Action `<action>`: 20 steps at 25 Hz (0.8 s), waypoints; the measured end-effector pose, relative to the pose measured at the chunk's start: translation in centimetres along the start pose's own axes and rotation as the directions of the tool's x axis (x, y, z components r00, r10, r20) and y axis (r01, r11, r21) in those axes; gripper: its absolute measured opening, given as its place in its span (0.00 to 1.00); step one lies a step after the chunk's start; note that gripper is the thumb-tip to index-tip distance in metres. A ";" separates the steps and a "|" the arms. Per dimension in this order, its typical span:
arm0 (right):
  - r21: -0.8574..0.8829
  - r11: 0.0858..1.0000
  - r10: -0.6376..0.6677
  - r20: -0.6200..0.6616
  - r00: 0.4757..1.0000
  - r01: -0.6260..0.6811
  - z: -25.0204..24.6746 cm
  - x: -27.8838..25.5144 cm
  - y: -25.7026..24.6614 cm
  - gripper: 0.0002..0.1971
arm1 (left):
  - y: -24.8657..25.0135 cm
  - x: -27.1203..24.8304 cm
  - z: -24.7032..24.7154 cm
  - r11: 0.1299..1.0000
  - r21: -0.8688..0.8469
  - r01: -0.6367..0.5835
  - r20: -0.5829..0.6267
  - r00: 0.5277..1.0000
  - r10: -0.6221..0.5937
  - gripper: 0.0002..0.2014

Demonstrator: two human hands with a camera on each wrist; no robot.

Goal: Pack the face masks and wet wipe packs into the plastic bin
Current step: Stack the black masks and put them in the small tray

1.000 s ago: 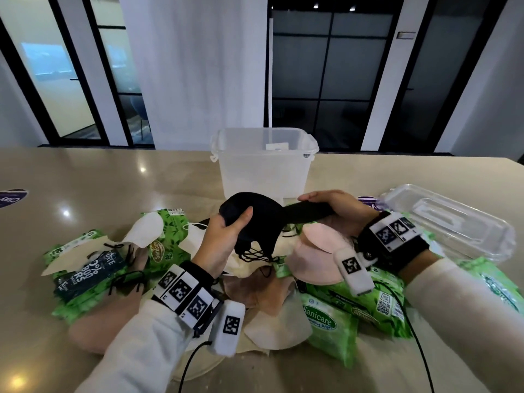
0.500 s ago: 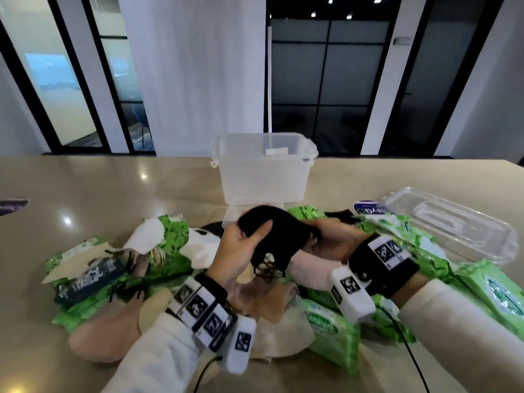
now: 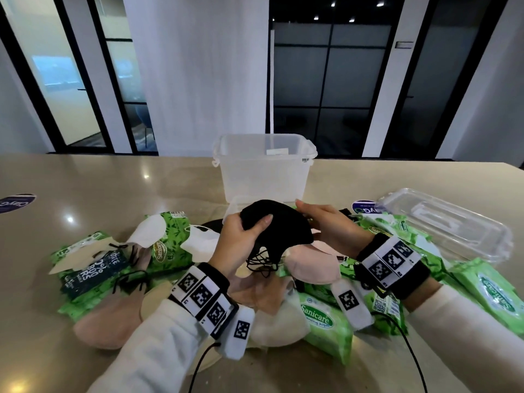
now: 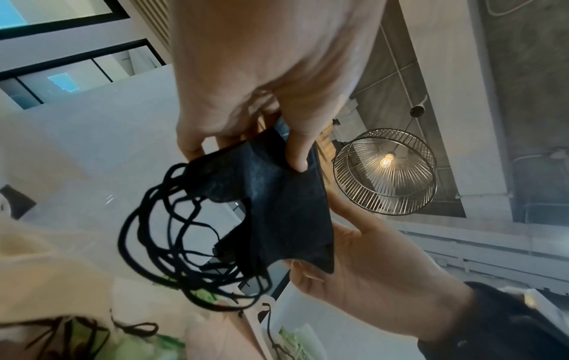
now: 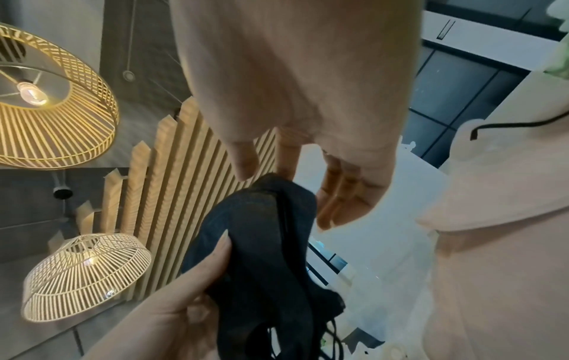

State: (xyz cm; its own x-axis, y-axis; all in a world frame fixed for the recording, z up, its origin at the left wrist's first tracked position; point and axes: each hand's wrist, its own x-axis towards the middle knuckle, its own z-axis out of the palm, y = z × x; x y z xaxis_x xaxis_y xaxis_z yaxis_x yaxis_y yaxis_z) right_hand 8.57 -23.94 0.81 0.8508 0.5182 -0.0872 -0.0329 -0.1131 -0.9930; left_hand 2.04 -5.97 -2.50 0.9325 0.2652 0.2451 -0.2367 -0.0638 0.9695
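Your left hand (image 3: 241, 242) grasps a stack of black masks (image 3: 279, 229) above the pile on the counter (image 3: 113, 188): the thumb presses on the near face of the stack and the other fingers curl behind its top. The black ear loops (image 3: 262, 262) hang down from the lower edge in a tangle. Your right hand (image 3: 329, 228) is at the right end of the same stack. In the right wrist view its fingers (image 5: 341, 194) are nearly straight and relaxed, and only the index fingertip seems to touch the top edge of the masks, so this hand is released and grips nothing. The clear plastic bin (image 3: 263, 171) stands upright on the counter just behind your hands, with no lid on it, and I cannot see anything packed inside it. Its clear lid (image 3: 442, 225) lies flat on the counter to the right, well apart from the bin. Under and around your hands lies a loose heap: green wet wipe packs (image 3: 326, 321) on both sides, pink masks (image 3: 312, 265) in the middle and at the lower left, and white masks (image 3: 150, 231) on the left. One dark pack (image 3: 93, 268) with white letters rests on the green packs at the left side. Both wrists carry bands with black and white square markers.
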 end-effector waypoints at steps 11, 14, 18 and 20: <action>-0.229 0.958 -0.175 0.009 0.984 0.173 -1.0 -0.5 1.0 0.10 | -0.6 -0.6 0.5 0.995 -0.094 0.025 -0.014 1.000 -0.027 0.12; -0.167 0.978 -0.115 0.049 0.992 0.122 -1.1 -0.6 1.6 0.10 | -1.1 -0.6 0.7 0.996 -0.082 0.038 0.021 0.999 -0.036 0.14; -0.349 0.937 -0.022 -0.005 1.000 0.019 -3.1 0.0 1.1 0.11 | -1.8 -0.4 0.9 0.998 -0.048 0.033 0.026 0.999 -0.032 0.20; -0.397 0.915 0.024 -0.111 0.994 -0.066 -5.2 1.6 0.4 0.10 | -2.1 -0.3 0.7 0.996 -0.032 0.086 -0.012 0.996 -0.086 0.18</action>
State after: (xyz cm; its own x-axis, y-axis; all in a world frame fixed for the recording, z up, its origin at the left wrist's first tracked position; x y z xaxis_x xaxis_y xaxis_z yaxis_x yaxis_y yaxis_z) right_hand 12.64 -27.60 0.73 0.9027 0.4182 -0.1017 0.1219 -0.4749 -0.8715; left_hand 2.46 -6.58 -4.61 0.9461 0.2813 0.1604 -0.1642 -0.0101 0.9864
